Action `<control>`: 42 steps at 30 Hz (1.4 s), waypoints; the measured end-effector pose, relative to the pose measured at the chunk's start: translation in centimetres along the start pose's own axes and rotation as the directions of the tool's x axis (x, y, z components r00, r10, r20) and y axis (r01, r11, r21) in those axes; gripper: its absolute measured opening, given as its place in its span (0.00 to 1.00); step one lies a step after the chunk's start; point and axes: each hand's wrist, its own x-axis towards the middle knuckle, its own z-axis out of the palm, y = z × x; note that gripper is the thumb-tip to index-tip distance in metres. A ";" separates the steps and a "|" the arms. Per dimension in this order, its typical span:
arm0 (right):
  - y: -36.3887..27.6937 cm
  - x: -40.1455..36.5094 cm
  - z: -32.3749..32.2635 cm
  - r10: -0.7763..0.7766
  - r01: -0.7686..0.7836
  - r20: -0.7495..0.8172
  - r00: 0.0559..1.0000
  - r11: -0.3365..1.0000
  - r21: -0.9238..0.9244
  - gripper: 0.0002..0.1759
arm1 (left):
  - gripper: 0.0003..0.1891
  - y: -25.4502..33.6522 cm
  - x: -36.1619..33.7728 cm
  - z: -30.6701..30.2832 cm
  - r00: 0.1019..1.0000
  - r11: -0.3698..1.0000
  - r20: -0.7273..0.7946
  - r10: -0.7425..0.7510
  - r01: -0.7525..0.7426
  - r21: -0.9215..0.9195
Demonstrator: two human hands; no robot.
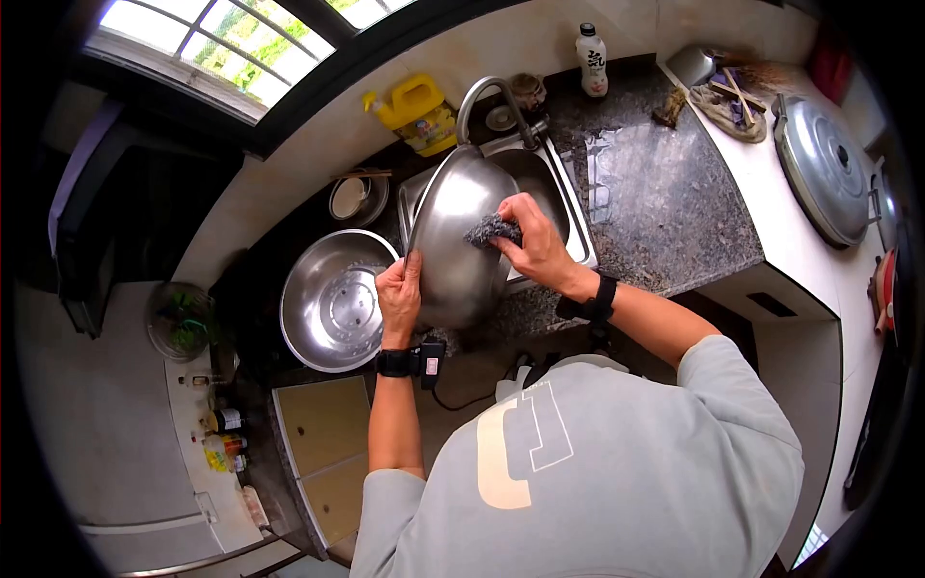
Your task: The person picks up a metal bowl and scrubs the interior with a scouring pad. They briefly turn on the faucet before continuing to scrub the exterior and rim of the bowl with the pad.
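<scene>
My left hand [400, 294] grips the near rim of a large stainless steel bowl [453, 241], holding it tilted on edge over the sink [568, 207]. Pressed against the bowl's outer surface is a grey steel-wool scourer [491, 229], held by my right hand [535, 246]. The bowl hides most of the sink basin. The curved tap [487, 96] arches over the bowl's top rim.
A second steel bowl [337, 303] lies on the dark counter to the left, with a small dish [356, 197] behind it. A yellow detergent jug [416, 114] and a white bottle [592, 60] stand at the back. A big pot lid [827, 169] rests at right.
</scene>
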 end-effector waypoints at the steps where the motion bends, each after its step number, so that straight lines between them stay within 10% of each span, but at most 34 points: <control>1: -0.4 -0.2 0.2 -0.034 0.033 0.032 0.999 0.999 0.037 0.17 | 0.25 -0.1 0.0 0.0 1.000 1.000 0.002 0.007 -0.007 0.007; 6: 5.0 2.1 -1.2 0.191 -0.203 -0.106 0.976 0.971 -0.125 0.15 | 0.25 -0.4 -0.1 0.0 1.000 1.000 0.008 -0.011 0.011 0.016; 14: -0.1 -0.4 0.2 -0.017 0.017 0.014 1.000 0.999 0.028 0.18 | 0.25 0.4 -0.1 0.5 1.000 0.999 -0.010 -0.018 0.017 -0.048; 22: 6.8 2.1 -1.5 0.215 -0.238 -0.149 0.965 0.958 -0.162 0.14 | 0.25 0.1 -0.1 0.4 0.999 1.000 0.029 -0.016 0.016 0.019; 42: 0.0 -0.2 -0.1 -0.035 0.035 0.039 0.999 0.999 -0.018 0.17 | 0.25 -0.2 0.1 0.4 1.000 1.000 0.009 -0.001 0.001 0.010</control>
